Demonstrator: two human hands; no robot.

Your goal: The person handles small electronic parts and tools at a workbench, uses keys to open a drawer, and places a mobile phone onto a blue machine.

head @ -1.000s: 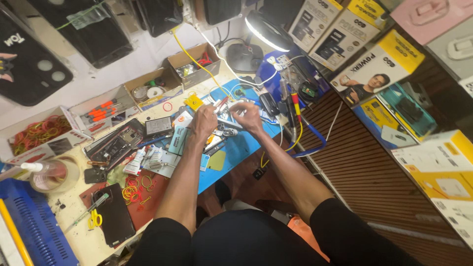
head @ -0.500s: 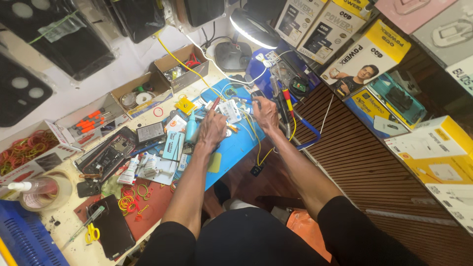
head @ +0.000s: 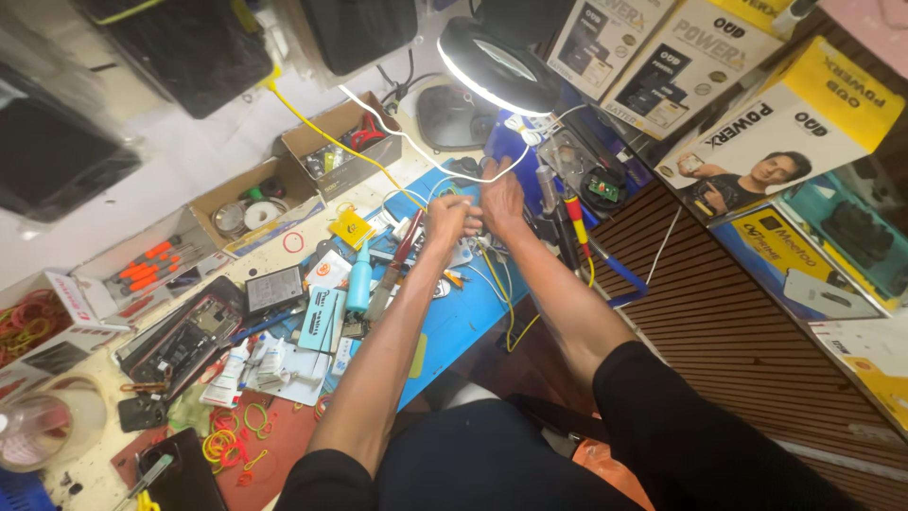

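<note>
My left hand (head: 448,218) and my right hand (head: 501,201) meet at the far end of a blue work mat (head: 454,326), just below a lit ring lamp (head: 496,66). The left fingers are curled around a small pale part that I cannot make out. The right hand's fingertips press in beside them, and what they grip is hidden. A red-and-grey hand tool (head: 395,265) lies on the mat along my left wrist. A teal squeeze bottle (head: 359,279) stands to its left. White and yellow wires (head: 506,303) trail under my forearms.
Cardboard trays of small parts (head: 340,147) and orange-handled screwdrivers (head: 142,270) line the back left. An opened phone (head: 180,336), rubber bands (head: 232,440) and a glass jar (head: 38,426) lie at the left. Printed product boxes (head: 794,132) are stacked on a ribbed brown counter (head: 719,331) at the right.
Both hands have moved up the mat toward the ring lamp and drawn closer together. The view has shifted in closer over the bench.
</note>
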